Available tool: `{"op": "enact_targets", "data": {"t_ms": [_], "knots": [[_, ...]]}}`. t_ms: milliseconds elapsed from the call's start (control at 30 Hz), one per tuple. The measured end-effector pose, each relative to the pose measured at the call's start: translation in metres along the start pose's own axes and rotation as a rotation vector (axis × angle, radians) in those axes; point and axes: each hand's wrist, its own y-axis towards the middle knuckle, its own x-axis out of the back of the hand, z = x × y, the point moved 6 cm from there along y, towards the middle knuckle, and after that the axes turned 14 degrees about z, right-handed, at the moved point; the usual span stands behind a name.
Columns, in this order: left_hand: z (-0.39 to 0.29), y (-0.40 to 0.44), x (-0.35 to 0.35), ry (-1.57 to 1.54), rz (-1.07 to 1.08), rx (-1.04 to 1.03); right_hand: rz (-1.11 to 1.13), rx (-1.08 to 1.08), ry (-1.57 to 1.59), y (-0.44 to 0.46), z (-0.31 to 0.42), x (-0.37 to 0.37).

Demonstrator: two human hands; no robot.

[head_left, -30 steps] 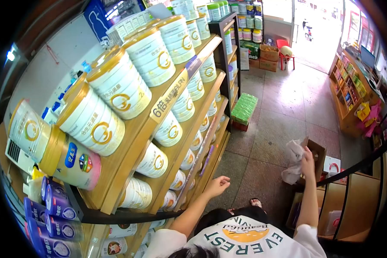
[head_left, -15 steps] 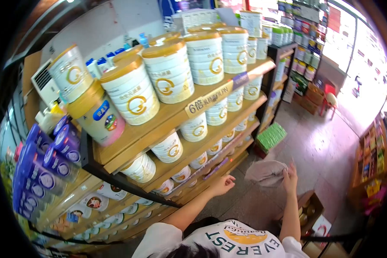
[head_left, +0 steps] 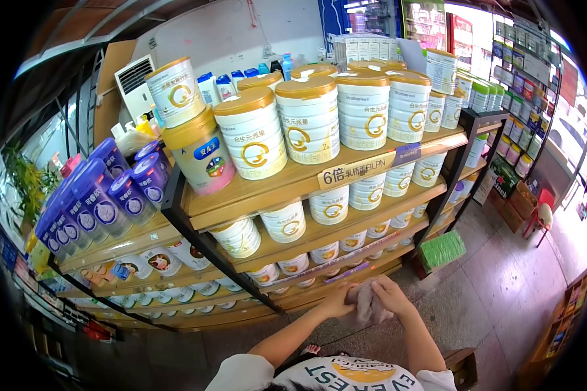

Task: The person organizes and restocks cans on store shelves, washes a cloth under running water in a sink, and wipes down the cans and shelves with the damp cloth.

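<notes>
Left hand (head_left: 336,302) and right hand (head_left: 391,296) are both gripping the bunched grey cloth (head_left: 366,307), so neither's sitting nearer; its folds are hanging downish between them, out past the front edge of the shelf (head_left: 261,204).

"6倍" and "LPN" on shelf sign (head_left: 351,172), "EVEREST" on shirt (head_left: 347,374)

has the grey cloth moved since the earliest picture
Yes, leftward: the grey cloth was right of the green pack in view, and now it is left of it.
</notes>
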Motion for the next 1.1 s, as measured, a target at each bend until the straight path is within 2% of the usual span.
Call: {"op": "enact_targets", "data": {"t_ms": [33, 67, 100, 133, 167, 233, 267, 300, 367, 400, 433, 467, 500, 533, 567, 600, 667, 733, 767, 800, 833, 967, 1000, 1033, 1100], "knots": [[0.005, -0.005, 0.001, -0.139, 0.053, 0.108, 0.001, 0.002, -0.001, 0.003, 0.007, -0.003], [0.0, -0.011, 0.011, -0.001, 0.002, 0.108, -0.004, 0.05, -0.004, 0.007, 0.018, -0.004], [-0.003, -0.016, 0.019, -0.002, 0.0, 0.105, -0.008, 0.098, -0.008, 0.009, 0.026, -0.004], [-0.005, -0.02, 0.027, -0.029, -0.001, 0.117, 0.034, 0.035, 0.152, 0.01, 0.018, -0.008], [-0.008, -0.022, 0.035, -0.056, -0.004, 0.128, 0.033, 0.036, 0.147, 0.014, 0.02, -0.009], [-0.015, -0.021, 0.046, -0.153, -0.018, 0.139, -0.058, 0.034, 0.526, 0.017, 0.017, -0.01], [-0.014, -0.021, 0.055, -0.231, -0.109, 0.138, -0.123, 0.241, 0.523, 0.02, 0.029, -0.003], [-0.013, -0.021, 0.068, -0.307, -0.198, 0.136, -0.125, 0.242, 0.52, 0.021, 0.025, -0.003], [-0.01, -0.016, 0.083, -0.356, -0.206, 0.202, -0.523, 0.164, 0.226, 0.009, 0.015, 0.018], [-0.005, -0.011, 0.089, -0.438, -0.234, 0.166, -0.424, 0.064, 0.089, 0.01, 0.029, 0.012], [-0.02, -0.011, 0.101, -0.522, -0.257, 0.132, -0.437, 0.06, 0.084, 0.015, 0.026, 0.006], [-0.037, -0.011, 0.104, -0.561, -0.149, 0.169, -0.329, 0.168, 0.103, 0.027, 0.023, -0.008], [-0.041, -0.009, 0.104, -0.563, -0.137, 0.161, -0.219, 0.275, 0.122, 0.037, 0.027, -0.022], [-0.055, -0.001, 0.105, -0.504, -0.112, -0.016, -0.224, 0.235, 0.476, 0.046, 0.029, -0.028], [-0.066, 0.005, 0.106, -0.445, -0.09, -0.195, -0.271, 0.179, 0.631, 0.052, 0.02, -0.025], [-0.071, 0.008, 0.111, -0.299, -0.157, -0.303, -0.232, 0.179, 0.715, 0.057, 0.019, -0.018], [-0.081, 0.005, 0.131, -0.262, -0.058, -0.24, -0.217, 0.175, 0.89, 0.069, 0.038, -0.008], [-0.114, -0.013, 0.161, -0.169, 0.091, -0.08, -0.245, 0.17, 0.886, 0.077, 0.054, 0.001], [-0.125, -0.026, 0.171, -0.165, 0.103, -0.09, -0.258, 0.163, 0.879, 0.081, 0.061, 0.008], [-0.136, -0.041, 0.195, -0.107, -0.141, -0.168, -0.393, 0.153, 0.902, 0.081, 0.066, 0.022], [-0.141, -0.056, 0.218, -0.05, -0.386, -0.246, -0.429, 0.194, 0.921, 0.085, 0.075, 0.039], [-0.124, -0.079, 0.263, -0.018, -0.424, -0.25, -0.483, 0.437, 0.45, 0.115, 0.249, 0.102], [-0.126, -0.08, 0.273, 0.091, -0.482, -0.329, -0.531, 0.501, 0.282, 0.132, 0.294, 0.114], [-0.132, -0.08, 0.281, 0.199, -0.543, -0.408, -0.471, 0.57, 0.022, 0.154, 0.338, 0.125], [-0.139, -0.068, 0.293, 0.248, -0.535, -0.41, -0.622, 0.561, -0.511, 0.208, 0.385, 0.15]]}}
